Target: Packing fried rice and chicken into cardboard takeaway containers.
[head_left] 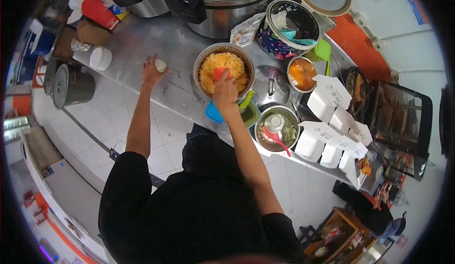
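My right hand (225, 92) is closed on a red scoop (220, 73), whose bowl rests in yellow-orange rice (222, 65) inside a round metal pot (198, 77). To the left, just above the steel counter, my left hand (152, 73) has its fingers curled around a small whitish round thing (160, 65), too small to name. Beside the rice pot lies a metal lid (276, 85) with a handle. Close to my right forearm sit a blue plastic container (214, 112) and a green one (251, 116).
Large steel cookers (227, 13) stand at the back, beside a patterned pot (272, 43) of white rice. A bowl of orange food (302, 74), a bowl (258, 132) with a red spoon and open white takeaway boxes (327, 93) crowd the right. White tubs (100, 59) stand at left.
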